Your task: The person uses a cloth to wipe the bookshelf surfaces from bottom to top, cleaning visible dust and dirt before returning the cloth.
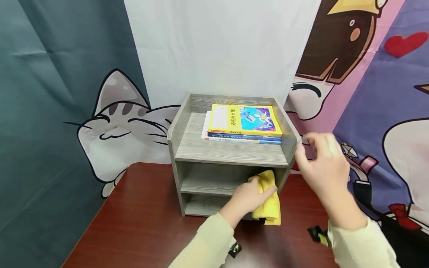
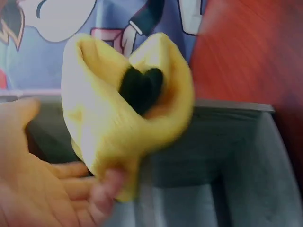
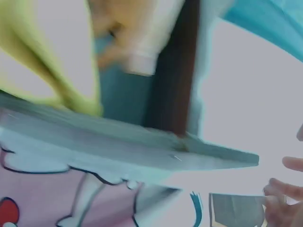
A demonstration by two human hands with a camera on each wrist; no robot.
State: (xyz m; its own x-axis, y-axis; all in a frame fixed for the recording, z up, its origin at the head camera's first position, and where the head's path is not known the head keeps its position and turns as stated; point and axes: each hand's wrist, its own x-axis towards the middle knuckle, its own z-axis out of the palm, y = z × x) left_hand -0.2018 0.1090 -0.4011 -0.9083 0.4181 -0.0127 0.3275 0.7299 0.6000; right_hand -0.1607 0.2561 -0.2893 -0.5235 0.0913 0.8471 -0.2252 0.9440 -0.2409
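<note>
My left hand (image 1: 247, 196) reaches to the right front of a small grey wooden shelf (image 1: 228, 155). It holds a soft yellow cloth (image 1: 272, 208), which hangs over the front of the lower compartments. In the left wrist view the yellow cloth (image 2: 109, 127) is folded over itself and shows a dark patch inside; the fingers (image 2: 78, 187) lie at its lower end while the thumb stands apart. Beside the shelf's upper right side panel, my right hand (image 1: 324, 163) is raised, empty, with loosely bent fingers. The right wrist view is blurred, with the side panel (image 3: 94, 142) crossing it.
A stack of thin books (image 1: 244, 123), a yellow one uppermost, lies on the shelf's top level. The shelf stands on a reddish-brown table (image 1: 134, 223). Behind hangs a printed cloth backdrop (image 1: 218, 48) with cartoon figures.
</note>
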